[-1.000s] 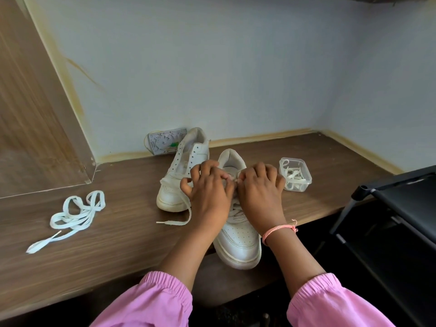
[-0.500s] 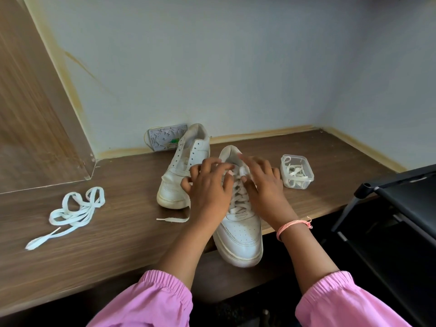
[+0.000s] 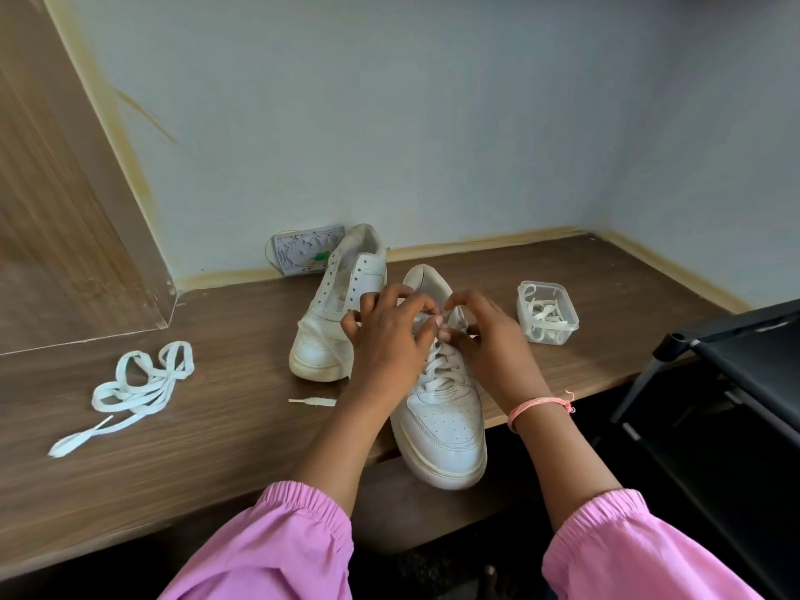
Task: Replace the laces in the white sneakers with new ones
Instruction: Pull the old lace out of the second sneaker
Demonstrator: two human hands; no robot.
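Half a second ago the right hand (image 3: 485,339) lay flatter over the tongue of the near sneaker (image 3: 446,409); now its fingers are curled and drawn in toward the left hand (image 3: 389,335), and both pinch the lace (image 3: 437,370) at the top eyelets — fingertips almost meeting. A second ago the two fists were bunched together there, so this reads as one more pass at the upper rows. The crossings below look done, so I judge this shoe close to fully laced, with only the ends left to pull through or tie. One lace tip (image 3: 312,401) lies loose on the shelf (image 3: 216,426), left of the shoe. The far sneaker (image 3: 337,313) stands just behind with bare eyelets — it has yet to be laced. A loose lace (image 3: 138,387) lies well to the left; a tub (image 3: 547,311) of laces sits near the right hand. The near shoe's toe overhangs the shelf's front edge, so a hard tug toward the body could tip it off. Open room lies left of the shoes; on the right a dark rack (image 3: 736,361) crowds the elbow.
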